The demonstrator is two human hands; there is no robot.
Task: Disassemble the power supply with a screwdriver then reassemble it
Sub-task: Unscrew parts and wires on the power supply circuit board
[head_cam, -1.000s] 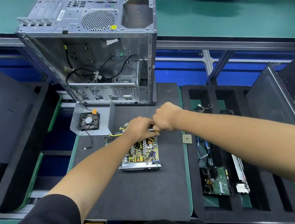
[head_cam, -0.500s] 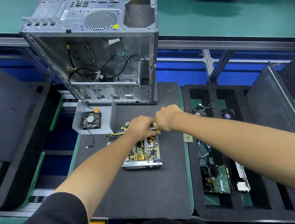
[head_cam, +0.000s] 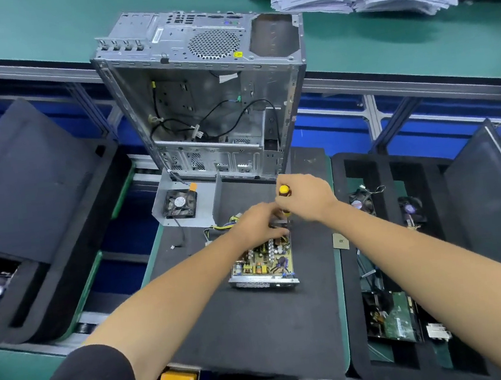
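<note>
Presently noted: right hand (head_cam: 304, 197) clenched round yellow-capped screwdriver (head_cam: 284, 191), held upright over far edge of opened grey metal power supply with exposed circuit board (head_cam: 263, 258), apparently for driving a screw. Left hand (head_cam: 258, 225) resting on same edge, likely steadying; grip hidden, cannot tell. Supply lying mid black foam mat (head_cam: 259, 329). Beyond: detached grey cover with black fan (head_cam: 180, 202); bare silver computer case (head_cam: 211, 100) crowding far side.

both bare arms stretched forward, left hand (head_cam: 258, 225) fingers pressed downward, right hand (head_cam: 304, 197) fist curled, knuckles up
</note>
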